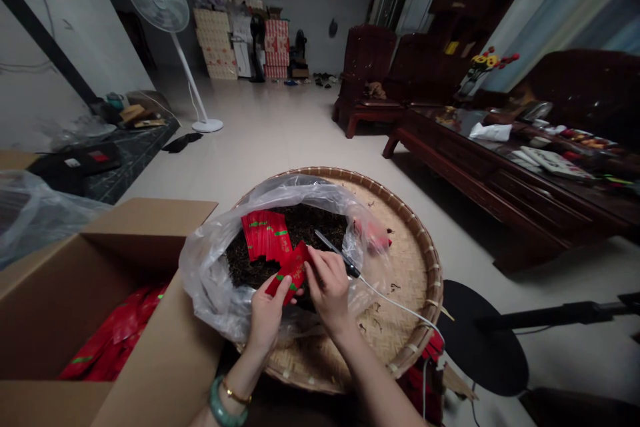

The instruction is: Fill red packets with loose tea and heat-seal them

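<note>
My left hand (269, 310) pinches the lower left part of a small red packet (295, 267) with green and gold print. The fingers of my right hand (327, 283) close on the packet's upper right edge. Below them, a clear plastic bag (213, 260) lies open around dark, dry tea leaves (315, 219). A fanned stack of red packets (265, 233) rests on the leaves. Beside my right hand lies a slim dark tool (350, 267) with a silver front and a white cord. Whether the held packet contains anything cannot be seen.
The bag sits in a round woven bamboo tray (417, 260) with scattered leaf bits. At left stands an open cardboard box (150, 220) holding many red packets (120, 327). A black round stand base (480, 340) is at right, near a dark wooden table (450, 147).
</note>
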`<state>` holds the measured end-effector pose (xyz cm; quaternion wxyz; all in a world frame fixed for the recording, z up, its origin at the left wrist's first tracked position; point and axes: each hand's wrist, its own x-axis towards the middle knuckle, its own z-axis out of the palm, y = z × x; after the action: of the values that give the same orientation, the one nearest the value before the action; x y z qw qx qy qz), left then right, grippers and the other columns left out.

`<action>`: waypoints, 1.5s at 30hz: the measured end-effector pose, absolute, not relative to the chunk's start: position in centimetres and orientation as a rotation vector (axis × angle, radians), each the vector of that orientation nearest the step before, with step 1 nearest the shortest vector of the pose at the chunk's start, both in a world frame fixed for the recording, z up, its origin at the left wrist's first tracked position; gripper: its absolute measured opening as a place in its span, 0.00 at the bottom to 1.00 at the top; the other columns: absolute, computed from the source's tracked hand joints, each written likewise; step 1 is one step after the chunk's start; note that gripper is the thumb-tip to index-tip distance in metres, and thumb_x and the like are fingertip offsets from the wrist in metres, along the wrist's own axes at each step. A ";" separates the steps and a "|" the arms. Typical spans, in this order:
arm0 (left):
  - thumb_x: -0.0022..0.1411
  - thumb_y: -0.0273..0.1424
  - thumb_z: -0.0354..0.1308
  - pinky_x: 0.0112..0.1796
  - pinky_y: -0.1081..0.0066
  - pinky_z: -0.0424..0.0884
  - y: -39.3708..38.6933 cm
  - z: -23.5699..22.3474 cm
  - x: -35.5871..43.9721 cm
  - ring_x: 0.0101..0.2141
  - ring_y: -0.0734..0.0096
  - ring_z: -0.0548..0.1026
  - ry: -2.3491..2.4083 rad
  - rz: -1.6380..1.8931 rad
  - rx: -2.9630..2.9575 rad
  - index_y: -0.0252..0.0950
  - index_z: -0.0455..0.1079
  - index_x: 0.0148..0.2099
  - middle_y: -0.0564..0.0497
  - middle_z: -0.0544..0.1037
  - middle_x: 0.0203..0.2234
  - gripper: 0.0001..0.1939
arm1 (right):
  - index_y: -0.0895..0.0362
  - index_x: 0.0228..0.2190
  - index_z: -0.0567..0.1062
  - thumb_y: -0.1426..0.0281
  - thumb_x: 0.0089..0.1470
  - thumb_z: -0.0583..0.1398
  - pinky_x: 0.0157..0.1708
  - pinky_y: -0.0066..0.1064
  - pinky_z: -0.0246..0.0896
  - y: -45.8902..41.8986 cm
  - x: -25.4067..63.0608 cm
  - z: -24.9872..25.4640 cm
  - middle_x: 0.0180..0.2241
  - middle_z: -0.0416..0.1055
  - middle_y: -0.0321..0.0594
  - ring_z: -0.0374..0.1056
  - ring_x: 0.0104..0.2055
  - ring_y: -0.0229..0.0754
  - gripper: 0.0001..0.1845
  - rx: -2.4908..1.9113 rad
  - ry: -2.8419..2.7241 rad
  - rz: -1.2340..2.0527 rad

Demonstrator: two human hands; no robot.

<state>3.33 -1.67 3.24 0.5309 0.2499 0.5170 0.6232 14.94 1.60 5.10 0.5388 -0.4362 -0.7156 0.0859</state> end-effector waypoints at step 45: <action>0.47 0.53 0.63 0.30 0.67 0.78 -1.0 3.9 0.6 0.38 0.54 0.77 1.182 1.324 0.648 0.30 0.73 0.45 0.39 0.76 0.41 0.33 | 0.55 0.35 0.79 0.60 0.45 0.65 0.38 0.35 0.69 1.7 16.2 4.5 0.34 0.78 0.38 0.72 0.35 0.42 0.15 -0.941 -1.233 1.682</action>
<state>0.58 -1.03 3.87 0.5859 0.2780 0.5070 0.5678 16.21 1.72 4.49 0.4139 -0.3745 -0.4906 0.6691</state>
